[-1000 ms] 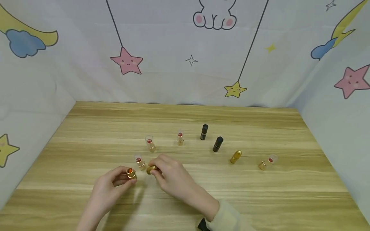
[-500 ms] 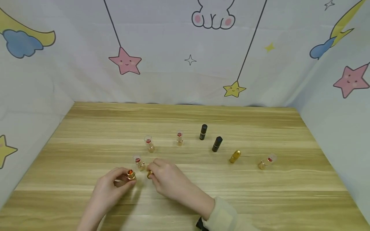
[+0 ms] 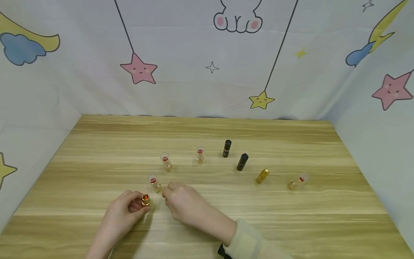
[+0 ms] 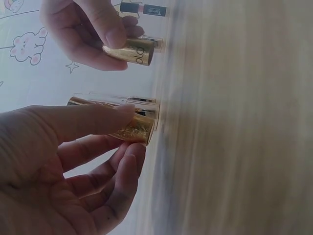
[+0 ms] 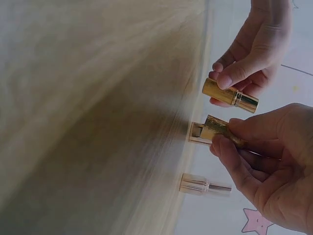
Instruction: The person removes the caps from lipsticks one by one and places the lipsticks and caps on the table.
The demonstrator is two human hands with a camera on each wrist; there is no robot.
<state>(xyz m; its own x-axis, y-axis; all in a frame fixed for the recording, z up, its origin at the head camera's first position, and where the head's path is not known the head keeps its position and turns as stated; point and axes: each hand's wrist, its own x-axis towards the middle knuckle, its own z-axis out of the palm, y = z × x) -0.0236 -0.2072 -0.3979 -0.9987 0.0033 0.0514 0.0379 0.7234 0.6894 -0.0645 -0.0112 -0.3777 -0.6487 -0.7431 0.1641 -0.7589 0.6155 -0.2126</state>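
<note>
My left hand (image 3: 119,212) pinches an uncapped gold lipstick (image 3: 146,200) between thumb and fingers, its orange tip showing from above. The right wrist view shows this lipstick (image 5: 225,93) with its shiny inner collar bare. Just to the right, my right hand (image 3: 185,203) holds a gold lipstick cap, which its fingers hide in the head view. Dark letters mark the end of that cap (image 4: 139,51) in the left wrist view. A small gap separates the cap from the lipstick. Right behind the hands stands a clear-capped lipstick (image 3: 155,184) with a red tip.
More clear-capped lipsticks stand at the back left (image 3: 166,163), back middle (image 3: 200,156) and far right (image 3: 297,181). Two black lipsticks (image 3: 227,149) and a closed gold lipstick (image 3: 262,176) lie between. The wooden table (image 3: 258,223) meets a printed cloth backdrop (image 3: 181,90).
My right hand has turned and come slightly nearer to me, so the gold cap has gone from view behind its fingers. My left hand, with the lipstick, has also come slightly nearer.
</note>
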